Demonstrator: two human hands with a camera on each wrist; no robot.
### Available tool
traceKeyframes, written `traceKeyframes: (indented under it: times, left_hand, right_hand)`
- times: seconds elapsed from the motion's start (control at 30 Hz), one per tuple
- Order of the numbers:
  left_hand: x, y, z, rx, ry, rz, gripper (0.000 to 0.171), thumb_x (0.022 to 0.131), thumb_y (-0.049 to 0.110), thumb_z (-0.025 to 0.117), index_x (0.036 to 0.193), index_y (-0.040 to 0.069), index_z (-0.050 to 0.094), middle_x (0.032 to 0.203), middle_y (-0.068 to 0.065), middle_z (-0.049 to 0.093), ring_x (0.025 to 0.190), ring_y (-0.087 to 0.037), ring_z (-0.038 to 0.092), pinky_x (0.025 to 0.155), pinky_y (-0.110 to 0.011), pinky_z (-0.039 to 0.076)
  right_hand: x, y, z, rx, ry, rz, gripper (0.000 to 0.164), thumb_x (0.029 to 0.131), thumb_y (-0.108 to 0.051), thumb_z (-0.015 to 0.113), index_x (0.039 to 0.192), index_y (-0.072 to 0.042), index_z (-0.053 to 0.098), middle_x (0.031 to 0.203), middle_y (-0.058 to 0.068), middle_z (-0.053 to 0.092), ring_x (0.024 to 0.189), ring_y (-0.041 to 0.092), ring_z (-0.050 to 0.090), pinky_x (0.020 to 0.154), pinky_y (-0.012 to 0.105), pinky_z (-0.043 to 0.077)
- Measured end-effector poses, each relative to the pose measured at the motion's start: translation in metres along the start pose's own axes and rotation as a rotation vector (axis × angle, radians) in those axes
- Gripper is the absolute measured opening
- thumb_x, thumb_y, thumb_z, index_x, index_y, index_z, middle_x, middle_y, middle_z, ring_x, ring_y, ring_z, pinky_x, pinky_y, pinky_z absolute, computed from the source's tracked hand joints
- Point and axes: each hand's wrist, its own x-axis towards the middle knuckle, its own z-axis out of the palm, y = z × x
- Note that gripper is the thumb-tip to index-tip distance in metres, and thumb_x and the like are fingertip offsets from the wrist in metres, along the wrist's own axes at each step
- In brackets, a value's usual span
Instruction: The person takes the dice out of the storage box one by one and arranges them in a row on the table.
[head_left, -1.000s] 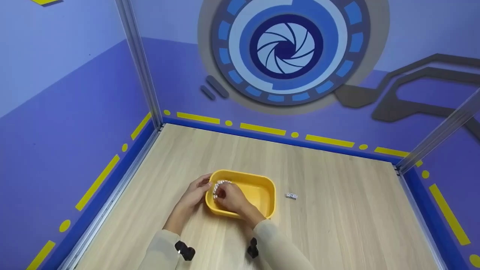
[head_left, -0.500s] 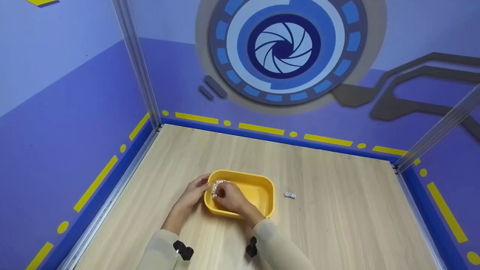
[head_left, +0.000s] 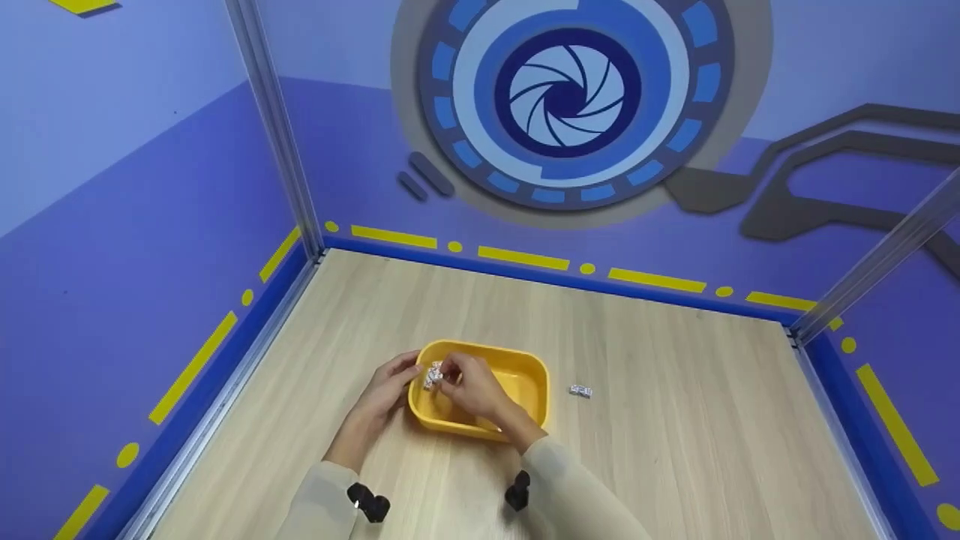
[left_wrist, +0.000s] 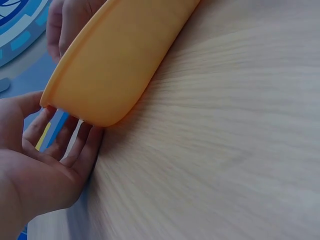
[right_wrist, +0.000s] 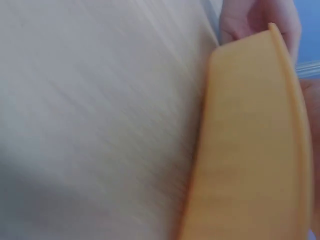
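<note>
Patterned white pieces (head_left: 433, 376): clustered at the left end inside the yellow tray (head_left: 534, 373), seen only from the head view. Right hand (head_left: 472, 386) is over them, fingers curled, thumb near index; can't tell if they pinch one. Left hand (left_wrist: 47, 162) holds the tray end; left wrist view adds fingertips on the outer wall. Lone piece (head_left: 580, 391) on worktop (head_left: 675, 420), right of tray.
</note>
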Motion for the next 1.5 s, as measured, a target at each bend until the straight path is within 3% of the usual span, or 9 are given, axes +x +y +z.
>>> traceKeyframes:
  times: [0.17, 0.4, 0.8, 1.0, 1.3, 1.5]
  left_hand:
    - [-0.002, -0.003, -0.001, -0.032, 0.029, -0.025, 0.042, 0.1, 0.021, 0.06, 0.142, 0.015, 0.054, 0.145, -0.01, 0.052, 0.122, -0.03, 0.058, 0.095, -0.043, 0.052]
    - [-0.005, -0.005, -0.008, -0.039, 0.048, -0.042, 0.049, 0.099, 0.028, 0.063, 0.144, 0.015, 0.051, 0.145, -0.01, 0.052, 0.122, -0.026, 0.059, 0.095, -0.038, 0.052]
    - [-0.003, -0.005, -0.006, -0.047, 0.017, -0.059, 0.049, 0.098, 0.029, 0.064, 0.144, 0.015, 0.052, 0.142, -0.01, 0.054, 0.124, -0.025, 0.058, 0.097, -0.037, 0.051]
    - [-0.006, -0.005, -0.003, -0.031, 0.004, -0.029, 0.05, 0.1, 0.03, 0.06, 0.146, 0.013, 0.049, 0.144, -0.011, 0.053, 0.126, -0.026, 0.056, 0.098, -0.038, 0.051]
    - [-0.006, -0.004, -0.002, -0.025, -0.016, -0.017, 0.048, 0.101, 0.029, 0.059, 0.146, 0.014, 0.049, 0.144, -0.011, 0.052, 0.127, -0.028, 0.055, 0.1, -0.039, 0.049]
    - [-0.005, -0.006, -0.003, -0.007, 0.002, -0.03, 0.049, 0.1, 0.031, 0.061, 0.145, 0.016, 0.05, 0.145, -0.009, 0.052, 0.127, -0.025, 0.055, 0.1, -0.038, 0.05]
  right_hand:
    - [-0.005, -0.002, -0.033, -0.005, 0.029, -0.034, 0.015, 0.09, -0.016, 0.072, 0.101, -0.011, 0.064, 0.091, -0.006, 0.063, 0.086, 0.02, 0.063, 0.073, 0.03, 0.055]
    - [-0.015, 0.005, -0.084, -0.025, 0.069, -0.059, 0.013, 0.09, -0.019, 0.072, 0.099, -0.015, 0.064, 0.09, -0.005, 0.064, 0.082, 0.016, 0.062, 0.071, 0.028, 0.055]
    - [-0.063, 0.064, -0.149, -0.041, 0.183, 0.073, 0.01, 0.092, -0.013, 0.071, 0.101, -0.012, 0.066, 0.091, -0.004, 0.064, 0.085, 0.015, 0.06, 0.075, 0.035, 0.054]
    - [-0.089, 0.095, -0.167, -0.084, 0.246, 0.159, 0.01, 0.091, -0.009, 0.071, 0.1, -0.011, 0.067, 0.093, 0.0, 0.064, 0.088, 0.019, 0.061, 0.077, 0.039, 0.055]
    - [-0.12, 0.127, -0.178, -0.144, 0.242, 0.306, 0.011, 0.089, -0.009, 0.073, 0.097, -0.011, 0.066, 0.089, 0.0, 0.064, 0.084, 0.018, 0.06, 0.071, 0.03, 0.052]
    - [-0.133, 0.143, -0.18, -0.163, 0.235, 0.29, 0.011, 0.086, -0.005, 0.075, 0.095, -0.007, 0.068, 0.088, 0.003, 0.065, 0.082, 0.017, 0.06, 0.071, 0.03, 0.052]
